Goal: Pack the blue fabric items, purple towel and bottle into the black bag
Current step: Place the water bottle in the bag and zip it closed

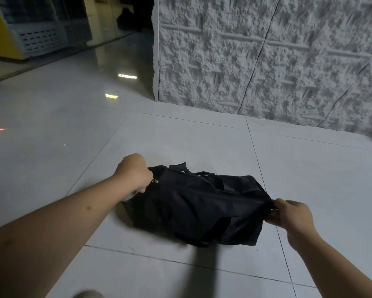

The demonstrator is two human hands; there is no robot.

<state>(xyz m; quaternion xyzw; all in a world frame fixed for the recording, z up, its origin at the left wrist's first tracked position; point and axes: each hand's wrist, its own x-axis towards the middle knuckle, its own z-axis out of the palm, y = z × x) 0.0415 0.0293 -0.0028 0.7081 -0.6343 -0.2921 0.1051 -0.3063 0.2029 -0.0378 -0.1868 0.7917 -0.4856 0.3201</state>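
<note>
While both arms reach forward and down in the head view, the black bag [199, 206] lies on its side on the pale tiled floor [310, 179], stretched lengthwise between the two hands. Its body looks full and lumpy, and the zip line along its upper face appears drawn closed, with a small metal zipper pull [155, 180] showing at the left end. The left hand [134, 173] is curled into a fist over that left end, its fingers pressed together around the fabric just beside the pull. The right hand [290, 216] pinches the bag's right end between thumb and fingertips, the fabric there pulled to a taut point. Dark carry straps [182, 167] bunch at the far side of the bag, touching the floor. A small pale patch shows under the left hand at the bag's edge, but what it is cannot be told. The blue fabric items, the purple towel and the bottle are not visible outside the bag. Beyond the bag stands a rough, textured grey wall [267, 57], and to the far left a yellow-edged cabinet [2, 33] sits near the glossy floor, which carries bright reflections.
</note>
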